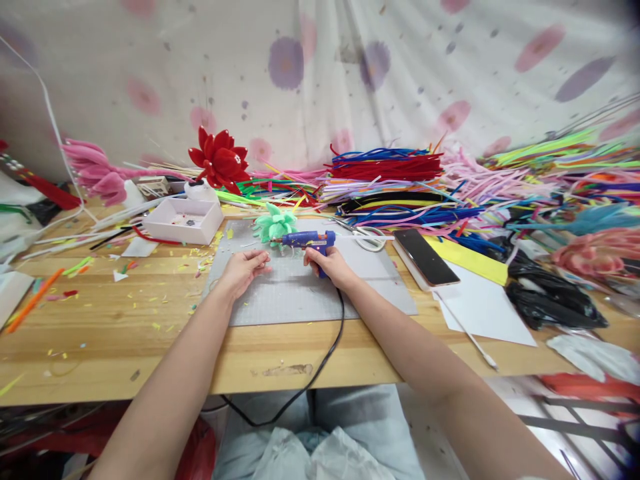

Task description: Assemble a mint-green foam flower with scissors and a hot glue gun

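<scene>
My right hand (pixel 327 265) is wrapped round the handle of a blue hot glue gun (pixel 313 239), whose nozzle points left and whose black cord runs down over the table edge. A pale glue stick sticks out of its back end. My left hand (pixel 247 270) is closed in a pinch just below and left of the nozzle; what the fingertips hold, if anything, is too small to make out. Right behind the gun lies a mint-green pipe-cleaner flower (pixel 275 223), partly covered by the nozzle. All of these are over a grey cutting mat (pixel 290 303).
Bundles of coloured pipe cleaners (pixel 385 167) line the back. Scissors (pixel 367 237) lie on the mat's far right; a phone (pixel 426 256) lies beyond its right edge. A white box (pixel 185 220) and a red flower (pixel 219 160) stand back left. Scraps litter the left tabletop.
</scene>
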A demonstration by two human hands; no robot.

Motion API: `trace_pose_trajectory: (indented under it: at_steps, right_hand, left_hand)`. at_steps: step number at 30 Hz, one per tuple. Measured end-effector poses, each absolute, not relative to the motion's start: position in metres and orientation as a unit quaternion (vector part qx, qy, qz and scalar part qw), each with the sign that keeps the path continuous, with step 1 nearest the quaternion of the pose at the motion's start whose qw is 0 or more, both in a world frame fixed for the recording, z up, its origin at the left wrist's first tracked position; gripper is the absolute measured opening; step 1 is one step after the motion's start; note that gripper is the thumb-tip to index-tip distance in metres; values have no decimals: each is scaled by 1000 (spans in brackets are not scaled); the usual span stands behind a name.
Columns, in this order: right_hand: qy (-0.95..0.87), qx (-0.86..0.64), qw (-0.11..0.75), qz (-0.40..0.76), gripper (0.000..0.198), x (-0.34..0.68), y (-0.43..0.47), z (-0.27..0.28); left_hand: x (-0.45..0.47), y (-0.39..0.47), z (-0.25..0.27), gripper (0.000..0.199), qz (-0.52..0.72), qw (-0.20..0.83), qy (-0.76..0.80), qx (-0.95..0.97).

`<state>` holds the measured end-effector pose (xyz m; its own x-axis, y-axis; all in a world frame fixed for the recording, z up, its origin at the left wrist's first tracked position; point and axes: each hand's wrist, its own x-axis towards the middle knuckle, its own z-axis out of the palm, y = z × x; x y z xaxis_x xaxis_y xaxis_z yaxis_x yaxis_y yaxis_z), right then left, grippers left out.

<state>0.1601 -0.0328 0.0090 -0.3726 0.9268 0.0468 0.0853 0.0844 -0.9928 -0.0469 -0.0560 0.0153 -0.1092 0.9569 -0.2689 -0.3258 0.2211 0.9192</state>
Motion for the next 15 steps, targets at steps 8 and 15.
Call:
trace_pose_trajectory:
  at_steps: [8, 15]
  right_hand:
    - [-549, -419, 535, 487, 60, 196, -16, 39]
    - [-497, -572, 563, 331, 49, 245, 13, 17]
  left_hand:
    - [-43, -58, 13, 18, 538, 571, 518, 342]
    - [-42, -57, 13, 22, 547, 563, 518, 341]
